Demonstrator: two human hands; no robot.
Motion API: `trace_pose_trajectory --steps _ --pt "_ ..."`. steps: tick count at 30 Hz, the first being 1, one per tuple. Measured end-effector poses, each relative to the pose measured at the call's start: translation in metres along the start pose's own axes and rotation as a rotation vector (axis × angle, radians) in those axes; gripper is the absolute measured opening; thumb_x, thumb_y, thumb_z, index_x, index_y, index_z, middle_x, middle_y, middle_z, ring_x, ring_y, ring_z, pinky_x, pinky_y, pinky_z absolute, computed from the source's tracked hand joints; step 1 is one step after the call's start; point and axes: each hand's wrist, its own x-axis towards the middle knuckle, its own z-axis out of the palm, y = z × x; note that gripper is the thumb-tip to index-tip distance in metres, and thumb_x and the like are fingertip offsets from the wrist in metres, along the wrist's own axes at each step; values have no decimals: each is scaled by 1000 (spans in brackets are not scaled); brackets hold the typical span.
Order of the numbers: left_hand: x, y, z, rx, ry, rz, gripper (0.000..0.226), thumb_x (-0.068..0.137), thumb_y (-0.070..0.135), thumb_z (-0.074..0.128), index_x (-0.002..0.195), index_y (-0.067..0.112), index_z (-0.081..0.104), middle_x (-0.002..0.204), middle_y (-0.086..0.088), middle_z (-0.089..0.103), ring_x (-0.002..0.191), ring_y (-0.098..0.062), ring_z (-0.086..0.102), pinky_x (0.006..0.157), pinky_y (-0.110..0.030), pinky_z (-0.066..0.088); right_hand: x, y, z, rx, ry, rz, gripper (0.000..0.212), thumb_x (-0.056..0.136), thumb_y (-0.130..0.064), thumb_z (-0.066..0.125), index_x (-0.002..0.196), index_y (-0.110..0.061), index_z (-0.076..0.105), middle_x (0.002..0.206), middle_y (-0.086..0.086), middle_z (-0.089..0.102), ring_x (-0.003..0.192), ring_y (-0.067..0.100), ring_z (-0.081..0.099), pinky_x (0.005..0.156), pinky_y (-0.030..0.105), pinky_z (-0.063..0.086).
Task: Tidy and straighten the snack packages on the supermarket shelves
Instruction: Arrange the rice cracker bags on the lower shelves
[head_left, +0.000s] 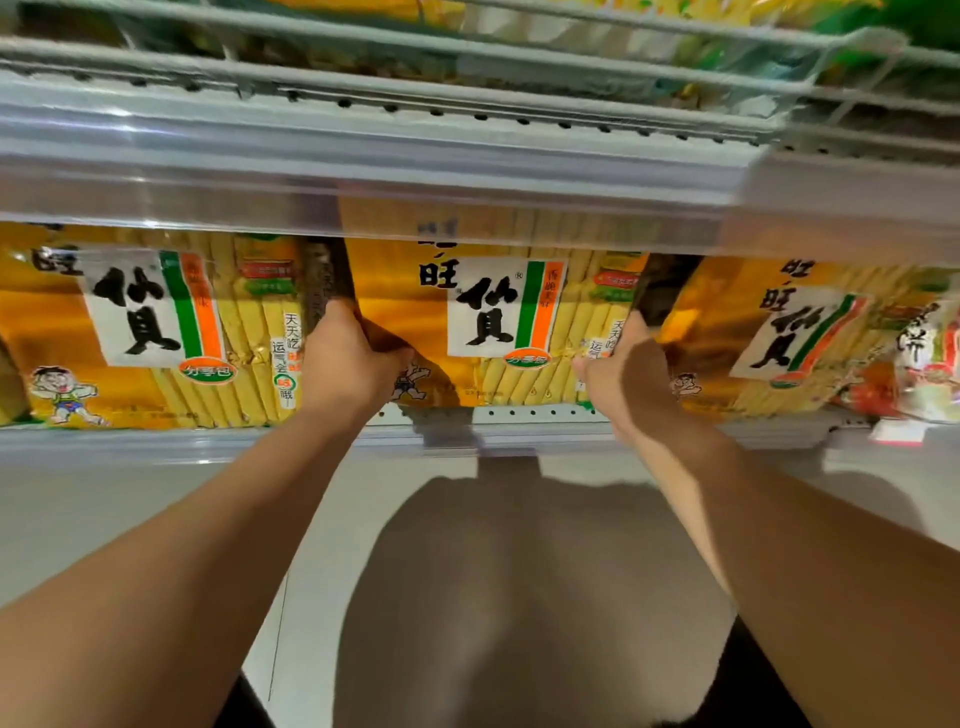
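Observation:
Three large yellow-orange rice cracker bags stand side by side on a shelf. The middle bag (493, 322) stands upright between my hands. My left hand (350, 361) grips its left edge, fingers curled around the side. My right hand (626, 374) presses against its right edge, fingers reaching behind it. The left bag (145, 322) stands upright. The right bag (779, 332) leans to the right. The upper shelf's front strip hides the tops of all three bags.
The clear price rail of the upper shelf (363, 171) hangs just above my hands. The lower shelf's edge (156, 439) runs below the bags. A red and white package (930, 358) sits at the far right. Light floor tiles (156, 519) lie below.

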Motion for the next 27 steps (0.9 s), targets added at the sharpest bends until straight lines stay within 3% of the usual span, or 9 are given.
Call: trace_pose_trajectory --steps 2,4,10,13,16,20,23,24,27 --pt "0 -4 0 36 -10 -5 50 73 24 83 109 15 49 108 -8 64 99 -31 62 76 -39 51 -1 5 5 -31 17 -6 44 86 -5 71 119 -20 45 83 -23 44 74 1 49 56 10 35" --pt "1 -5 -1 89 -19 13 53 73 25 84 112 13 49 111 -10 64 101 -33 61 78 -40 50 0 7 9 -34 16 15 52 87 -6 70 129 -19 43 83 -26 39 68 -1 44 52 7 30" --pt "3 -10 -1 150 -32 60 51 74 25 83 110 15 48 109 -11 64 99 -35 62 79 -42 51 7 9 13 -50 -11 75 46 89 -3 66 125 -18 42 95 -11 47 87 12 49 72 20 44" --pt "1 -9 0 154 -20 48 50 76 25 82 111 14 47 109 -13 64 99 -36 61 76 -40 49 5 10 13 -46 -24 79 31 90 -3 63 107 -20 44 101 -3 55 88 16 55 72 27 46" --pt "-4 -4 0 124 -28 12 50 78 25 80 114 14 46 111 -12 63 100 -37 61 80 -46 54 0 8 9 -76 -45 59 27 91 -9 63 113 -14 47 104 1 56 97 22 57 79 34 49" --pt "-7 -1 2 124 -39 -16 52 80 25 78 117 14 44 115 -14 61 104 -39 59 82 -46 52 -2 9 8 -46 -88 75 25 92 -11 64 114 -14 52 115 4 59 105 23 57 87 33 49" --pt "-10 5 3 161 -44 -24 59 81 23 78 125 12 39 119 -16 59 109 -41 58 86 -49 51 -1 13 4 -49 -93 90 26 92 -13 64 113 -14 49 105 1 61 102 26 60 75 22 51" --pt "-11 6 3 177 -44 -16 66 81 23 78 131 11 36 121 -16 59 109 -41 58 87 -49 51 -1 14 0 -47 -103 95 30 91 -12 64 116 -15 47 104 1 62 104 27 61 74 20 51" --pt "-23 11 -6 192 -33 53 81 79 21 79 141 12 28 123 -13 60 112 -37 57 90 -49 50 -12 24 -23 -108 -147 69 68 87 -6 69 145 -12 33 133 7 55 120 27 54 96 35 49"
